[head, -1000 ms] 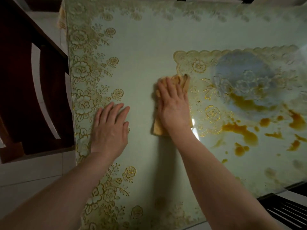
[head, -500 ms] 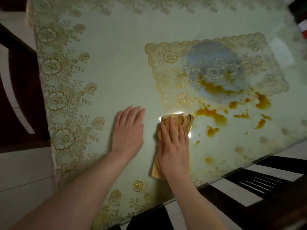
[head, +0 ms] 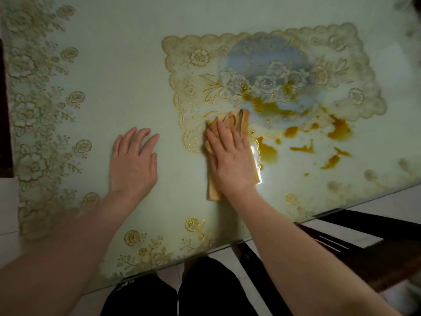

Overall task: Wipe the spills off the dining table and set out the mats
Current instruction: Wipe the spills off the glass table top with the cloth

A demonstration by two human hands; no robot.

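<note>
Pressing down with straight fingers, the right hand (head: 230,160) lies flat on a folded tan cloth (head: 242,119) and curls round nothing. Palm weight, I judge, is what pins the cloth so that it drags as one pad instead of bunching. The cloth's far end pokes out past the fingertips, and its near end shows by the wrist. The left hand (head: 133,163) is likewise released, fingers spread flat on the pale green glossy surface (head: 118,71), well left of the cloth. It reads as a brace, taking the body's lean while the other arm works.

Just to the right of the cloth begin the orange-brown spills (head: 268,152): a puddle beside the cloth's edge, smears and blobs farther right, and a streak running up into the scalloped gold lace rectangle (head: 341,39) with its bluish flowered centre. The cloth sits on that rectangle's near-left corner, so the wiping is at the edge of the mess and most of it is not yet lifted. Whether the rectangle is a loose mat or a pattern under the gloss I cannot tell — no separate mats show.

Gold floral trim borders the surface. Beyond its near edge are a dark wooden chair (head: 369,231), black trouser legs (head: 205,293) and pale floor tiles (head: 9,201).
</note>
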